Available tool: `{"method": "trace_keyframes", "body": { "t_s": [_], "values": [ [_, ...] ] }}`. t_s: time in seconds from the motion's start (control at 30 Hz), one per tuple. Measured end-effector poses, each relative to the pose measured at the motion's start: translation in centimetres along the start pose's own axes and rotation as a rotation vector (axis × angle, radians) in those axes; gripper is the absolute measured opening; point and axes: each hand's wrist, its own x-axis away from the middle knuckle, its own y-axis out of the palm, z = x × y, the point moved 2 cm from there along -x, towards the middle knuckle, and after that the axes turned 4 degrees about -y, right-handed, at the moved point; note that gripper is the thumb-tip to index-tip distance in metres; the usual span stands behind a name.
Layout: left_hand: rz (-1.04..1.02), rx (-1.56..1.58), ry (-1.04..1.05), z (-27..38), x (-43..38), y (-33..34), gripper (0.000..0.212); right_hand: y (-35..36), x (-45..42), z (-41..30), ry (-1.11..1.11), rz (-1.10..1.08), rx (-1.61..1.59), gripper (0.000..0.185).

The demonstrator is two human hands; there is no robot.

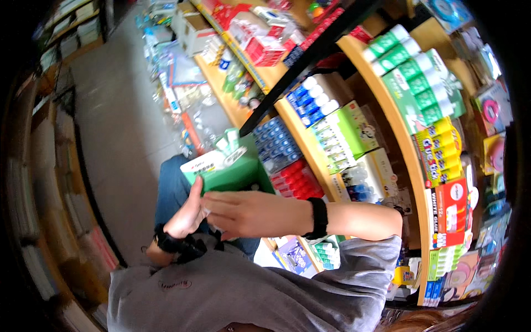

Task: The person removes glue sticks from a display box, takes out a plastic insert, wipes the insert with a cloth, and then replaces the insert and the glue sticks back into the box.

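Observation:
My left hand [186, 213] is raised in front of me with its thumb up, overlapping the near left corner of a green-and-white cardboard carton [224, 176]. My right hand [253, 213] reaches across from the right, fingers close together, and its fingertips overlap the left palm. A small whitish patch shows between the two hands; I cannot make out what it is. The carton is tilted, bears writing and has a cut-out with pale green tube shapes on its upper edge. Its near edge is hidden behind my right hand. Both wrists wear black bands.
Wooden shelves [386, 95] curve along the right, holding boxed glue sticks [442, 153], a red white-glue box [450, 207] and green-and-white tubes [419, 83]. Blue-capped bottles [278, 139] and red-capped ones [296, 180] stand beside the carton. A black post [286, 79] crosses in front. Grey floor [116, 124] lies left.

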Motion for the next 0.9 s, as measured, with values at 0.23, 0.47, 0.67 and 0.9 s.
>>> {"method": "trace_keyframes", "body": {
  "t_s": [0.23, 0.47, 0.67, 0.9],
  "values": [
    [0.055, -0.138, 0.001, -1.2, -1.1, -1.3, 0.071, -2.8, 0.5, -0.5, 0.222, -0.004, -0.188, 0.040],
    [0.127, -0.064, 0.122, 0.1, -1.0, -4.1, 0.066, -19.7, 4.1, -0.7, 0.792, 0.563, 0.177, 0.034],
    [0.174, -0.028, 0.023, -0.9, -2.1, -4.4, 0.065, -30.1, 8.6, 2.9, 1.003, 0.736, 0.515, 0.035],
    [0.156, -0.046, 0.056, -1.1, -1.6, -5.1, 0.064, -33.0, 14.3, 14.0, 0.825, 0.479, 0.860, 0.044]
  ]
}}
